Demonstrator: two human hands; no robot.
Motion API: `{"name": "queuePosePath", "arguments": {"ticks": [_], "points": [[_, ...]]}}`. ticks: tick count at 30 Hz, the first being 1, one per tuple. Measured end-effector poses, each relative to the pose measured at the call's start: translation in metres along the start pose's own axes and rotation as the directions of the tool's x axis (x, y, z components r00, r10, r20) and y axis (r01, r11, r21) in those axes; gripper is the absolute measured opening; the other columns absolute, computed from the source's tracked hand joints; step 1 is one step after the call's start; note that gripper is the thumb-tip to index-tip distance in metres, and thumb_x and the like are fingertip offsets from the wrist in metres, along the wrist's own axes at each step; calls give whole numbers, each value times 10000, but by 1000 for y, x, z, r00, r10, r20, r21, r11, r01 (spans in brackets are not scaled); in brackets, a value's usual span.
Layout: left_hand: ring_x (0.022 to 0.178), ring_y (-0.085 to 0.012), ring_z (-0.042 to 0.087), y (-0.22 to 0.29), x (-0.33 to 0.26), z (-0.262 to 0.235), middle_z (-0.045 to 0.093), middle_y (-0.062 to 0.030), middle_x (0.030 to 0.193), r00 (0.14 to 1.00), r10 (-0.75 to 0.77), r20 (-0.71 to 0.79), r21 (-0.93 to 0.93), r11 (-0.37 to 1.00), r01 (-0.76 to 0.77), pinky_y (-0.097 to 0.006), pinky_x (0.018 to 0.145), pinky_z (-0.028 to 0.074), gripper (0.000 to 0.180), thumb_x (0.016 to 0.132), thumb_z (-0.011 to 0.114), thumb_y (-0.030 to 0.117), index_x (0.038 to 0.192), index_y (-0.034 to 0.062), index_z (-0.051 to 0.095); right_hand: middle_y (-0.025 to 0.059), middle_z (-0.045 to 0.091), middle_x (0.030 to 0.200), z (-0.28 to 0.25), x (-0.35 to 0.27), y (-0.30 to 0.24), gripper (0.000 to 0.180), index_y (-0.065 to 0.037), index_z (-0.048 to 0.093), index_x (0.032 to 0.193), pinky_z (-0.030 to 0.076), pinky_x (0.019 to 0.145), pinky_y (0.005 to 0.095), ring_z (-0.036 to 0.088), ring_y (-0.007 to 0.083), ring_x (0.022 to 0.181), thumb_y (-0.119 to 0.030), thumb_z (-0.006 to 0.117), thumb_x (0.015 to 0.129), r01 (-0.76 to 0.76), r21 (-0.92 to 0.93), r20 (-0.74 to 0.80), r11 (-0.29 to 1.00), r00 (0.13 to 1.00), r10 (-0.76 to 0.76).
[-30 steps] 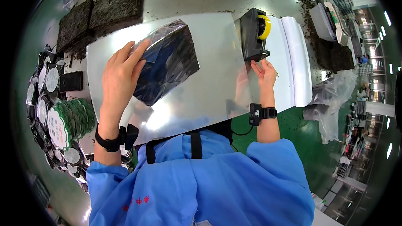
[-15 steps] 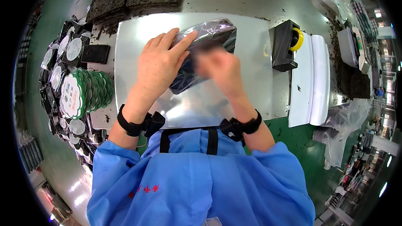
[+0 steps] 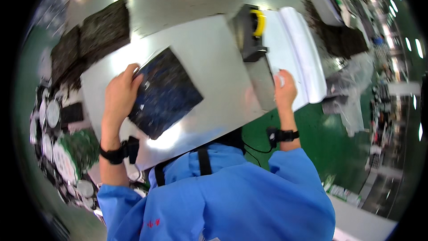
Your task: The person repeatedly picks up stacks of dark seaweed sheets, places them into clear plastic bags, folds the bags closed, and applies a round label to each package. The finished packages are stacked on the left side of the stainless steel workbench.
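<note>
My left hand (image 3: 121, 93) grips the upper left edge of a dark square pack (image 3: 167, 93), thumb and fingertips pinched on it. The pack looks like pressed dark sheets in shiny clear wrap, and it lies tilted over a pale metal board (image 3: 223, 85). Off to the right, my right hand (image 3: 285, 90) is closed at the edge of a white paper sheet (image 3: 285, 40). A small whitish bit shows between its fingertips, too blurred to name. Beyond that hand stands a black tape dispenser (image 3: 249, 35) with a yellow roll (image 3: 258, 22).
Two stacks of dark pressed sheets (image 3: 104, 24) stand at the far left. Below them are a black phone-like slab (image 3: 72, 113), a pile of green-edged round labels (image 3: 67, 156) and several black packs with pale round stickers (image 3: 52, 114). Clear plastic bags (image 3: 352, 89) hang at the right.
My right hand has left the pack and moved right to the white paper. The pack now lies flatter and further left, with my left hand on its edge. The whole view has turned.
</note>
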State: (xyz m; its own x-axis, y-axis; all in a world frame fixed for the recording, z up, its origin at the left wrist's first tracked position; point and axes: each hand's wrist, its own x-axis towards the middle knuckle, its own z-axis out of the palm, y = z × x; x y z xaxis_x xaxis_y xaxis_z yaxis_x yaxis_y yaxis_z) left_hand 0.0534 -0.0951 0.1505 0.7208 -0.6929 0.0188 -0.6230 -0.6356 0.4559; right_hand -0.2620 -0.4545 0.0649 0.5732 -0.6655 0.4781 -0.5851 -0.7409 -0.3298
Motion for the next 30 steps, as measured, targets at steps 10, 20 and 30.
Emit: {"name": "queuePosePath", "arguments": {"ticks": [10, 20, 30], "points": [[891, -309, 643, -23, 9, 60, 697, -153, 936, 990, 57, 129, -23, 998, -54, -437, 982, 382, 270, 910, 625, 244, 1107, 58, 637, 269, 401, 1457, -48, -20, 208, 659, -47, 504, 1378, 221, 1151, 501, 214, 415, 1435, -323, 723, 822, -150, -456, 174, 877, 951, 254], [1104, -215, 623, -53, -10, 65, 685, -122, 1136, 990, -140, -10, -409, 904, 124, -363, 1032, 401, 292, 982, 558, 181, 1198, -4, 624, 77, 659, 1165, -58, -46, 157, 243, -76, 659, 1115, 497, 810, 359, 625, 253, 1023, -154, 625, 887, -500, -321, 100, 804, 826, 554], [1069, -160, 608, -75, -30, 78, 681, -93, 1124, 973, -226, -52, -542, 825, 163, -288, 959, 442, 281, 1000, 536, 166, 1172, -33, 633, 185, 594, 1243, -43, -18, 245, 432, 59, 543, 1265, 539, 819, 378, 635, 308, 1039, -74, 576, 855, 280, -620, 169, 733, 960, -223]]}}
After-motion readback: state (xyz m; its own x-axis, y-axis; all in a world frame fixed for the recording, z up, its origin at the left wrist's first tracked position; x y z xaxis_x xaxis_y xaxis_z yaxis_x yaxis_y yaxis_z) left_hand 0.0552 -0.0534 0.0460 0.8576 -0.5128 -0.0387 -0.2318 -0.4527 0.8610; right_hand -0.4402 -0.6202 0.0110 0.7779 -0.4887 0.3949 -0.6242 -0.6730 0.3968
